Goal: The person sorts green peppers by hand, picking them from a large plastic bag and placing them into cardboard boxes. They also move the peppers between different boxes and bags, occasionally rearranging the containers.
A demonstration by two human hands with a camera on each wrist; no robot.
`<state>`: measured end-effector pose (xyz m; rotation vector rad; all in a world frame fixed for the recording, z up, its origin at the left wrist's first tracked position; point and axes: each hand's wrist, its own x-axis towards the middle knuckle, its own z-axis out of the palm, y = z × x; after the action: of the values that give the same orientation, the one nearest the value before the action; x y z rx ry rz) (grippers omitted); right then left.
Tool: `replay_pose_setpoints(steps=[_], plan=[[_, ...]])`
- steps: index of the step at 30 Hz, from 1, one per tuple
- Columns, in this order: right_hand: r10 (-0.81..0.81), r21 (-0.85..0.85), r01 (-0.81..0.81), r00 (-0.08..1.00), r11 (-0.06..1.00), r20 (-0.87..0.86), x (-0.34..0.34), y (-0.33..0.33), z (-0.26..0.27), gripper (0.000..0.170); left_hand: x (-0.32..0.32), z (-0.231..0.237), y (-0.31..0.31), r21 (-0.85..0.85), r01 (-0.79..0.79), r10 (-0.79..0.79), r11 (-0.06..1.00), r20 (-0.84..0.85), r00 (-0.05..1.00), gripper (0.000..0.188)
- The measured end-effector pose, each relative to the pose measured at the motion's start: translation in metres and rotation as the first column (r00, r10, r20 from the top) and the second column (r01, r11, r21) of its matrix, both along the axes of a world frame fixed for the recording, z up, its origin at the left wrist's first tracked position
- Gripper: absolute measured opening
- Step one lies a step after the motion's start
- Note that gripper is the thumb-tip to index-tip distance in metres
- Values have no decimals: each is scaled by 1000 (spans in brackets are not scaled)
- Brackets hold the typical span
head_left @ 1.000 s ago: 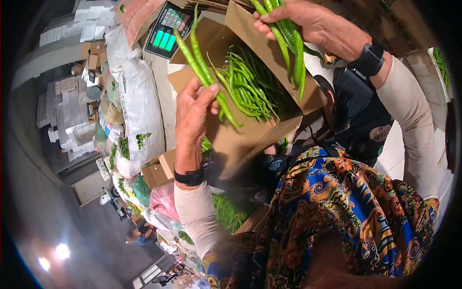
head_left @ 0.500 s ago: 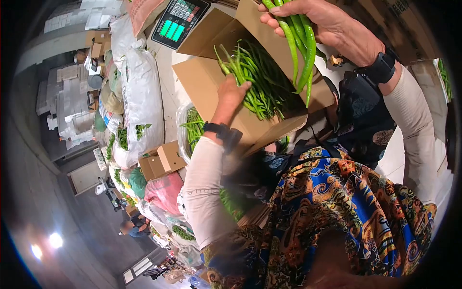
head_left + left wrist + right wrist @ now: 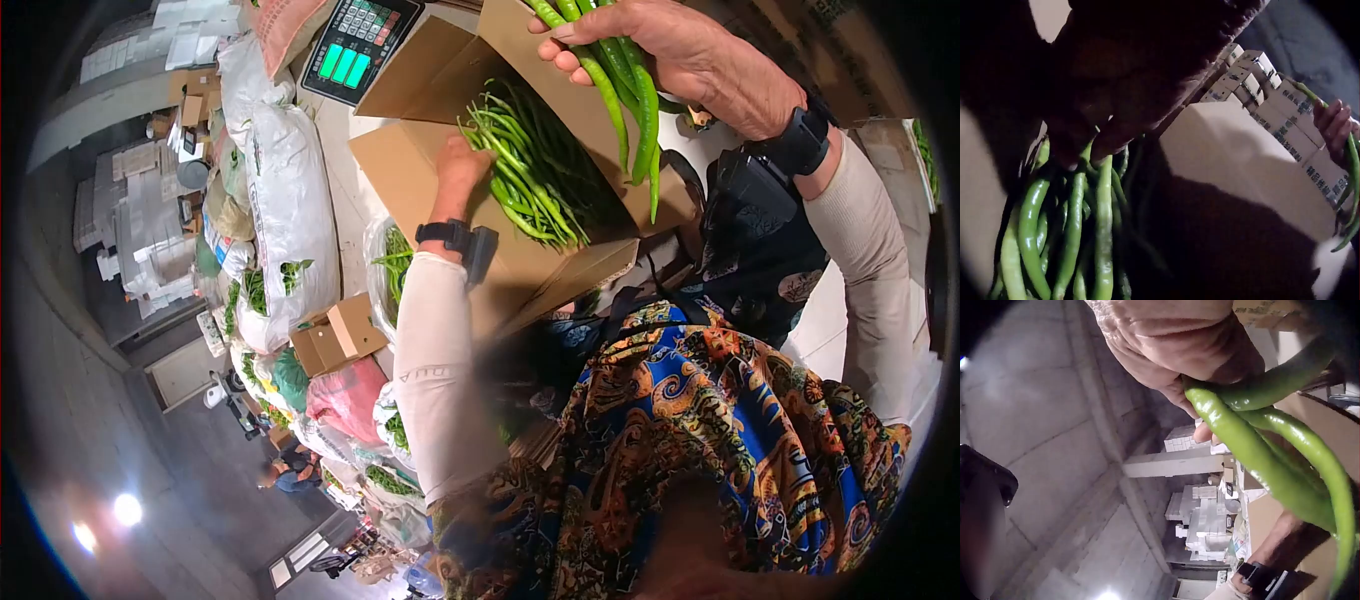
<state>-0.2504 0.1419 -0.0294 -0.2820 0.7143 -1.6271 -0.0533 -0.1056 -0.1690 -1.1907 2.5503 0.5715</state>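
In the head view my left hand (image 3: 462, 168) is low inside the open cardboard box (image 3: 400, 165), at the edge of a pile of long green chili peppers (image 3: 525, 180). Its fingers curl down at the stem ends in the left wrist view, with a pepper (image 3: 1105, 219) hanging straight below the fingertips. Above the box's far flap, my right hand (image 3: 690, 60) grips several long green peppers (image 3: 643, 120) near their stems, tips pointing down. The right wrist view shows these glossy, curved peppers (image 3: 1254, 456) close up, fingers wrapped around their upper ends.
A scale with a lit display (image 3: 345, 65) stands beyond the box. White sacks (image 3: 290, 200) line the left side, near a small open carton (image 3: 340, 335) and a bag of peppers (image 3: 385, 262). Printed cartons (image 3: 1297, 125) are stacked behind. Another person (image 3: 295, 470) is far off.
My left hand has gone down into the box with the two peppers it held up, and they now lie among the pile. My right hand has shifted slightly right, still holding its bunch.
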Motion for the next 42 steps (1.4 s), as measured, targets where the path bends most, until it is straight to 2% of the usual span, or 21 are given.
replay_pose_setpoints(steps=[2,4,7,10,12,13,15,16,19,20,22,24,26,27,29,31,35,38,39,41,42], plan=[[-7,0,7,1000,1000,-26,1,-2,3,13,-4,-9,0,-48,2,-2,999,2,1000,44],[-42,189,55,997,980,-71,4,-4,9,13,-9,-20,-5,-92,8,-7,996,8,1000,43],[-14,181,35,993,983,-117,5,-4,7,14,-10,-26,-14,92,-78,69,993,97,993,44],[5,128,-3,1000,992,-16,1,-1,2,15,-11,-14,-11,-54,42,-30,998,196,980,47],[57,43,-57,998,997,17,-6,-2,-11,15,-8,15,3,-271,175,-105,946,252,962,50],[115,-44,-113,993,993,39,-8,-2,-17,15,-8,13,1,-271,176,-106,946,255,961,50],[67,19,-68,997,998,39,-4,-1,-8,15,-7,2,-3,-186,446,-357,876,371,857,48],[17,83,-20,999,996,31,-1,0,-2,15,-8,-7,3,-112,363,-304,925,356,884,45],[-52,136,42,996,990,66,7,-1,16,14,-1,-7,4,-173,353,-314,920,215,925,43],[-81,-16,80,993,997,-83,9,-6,-10,21,1,3,3,-235,333,-306,913,143,941,39],[-106,-30,104,992,994,-73,9,-10,-19,21,-13,57,28,-61,161,-172,985,-354,919,33],[-172,-43,168,979,985,-108,10,-6,-9,19,-28,124,77,263,85,75,961,-545,835,27],[-194,-30,192,976,981,-103,7,-8,-9,21,-37,160,119,353,171,113,920,-655,747,36],[-205,-19,204,975,979,-87,7,-10,-13,24,-39,166,135,472,248,167,846,-676,718,53],[-197,-34,196,979,980,-52,6,-17,-24,23,-48,160,155,251,375,-105,893,-692,714,71],[-254,5,254,966,967,-52,4,-17,-24,23,-58,170,167,383,301,1,873,-620,784,79],[-294,-19,294,955,956,-45,4,-17,-23,26,-62,144,160,433,306,51,848,-640,766,77],[-193,-140,178,975,974,-105,-3,-11,-26,26,-61,142,150,675,370,300,639,-661,688,55],[-140,-203,103,975,974,-175,-4,-10,-26,26,-59,142,148,673,369,298,641,-661,688,55],[-88,-165,61,983,984,-162,-4,-13,-27,26,-55,141,144,820,412,483,398,-569,665,43],[-113,-202,73,975,977,-194,-3,-16,-27,28,-51,143,140,833,409,500,374,-552,667,36]])
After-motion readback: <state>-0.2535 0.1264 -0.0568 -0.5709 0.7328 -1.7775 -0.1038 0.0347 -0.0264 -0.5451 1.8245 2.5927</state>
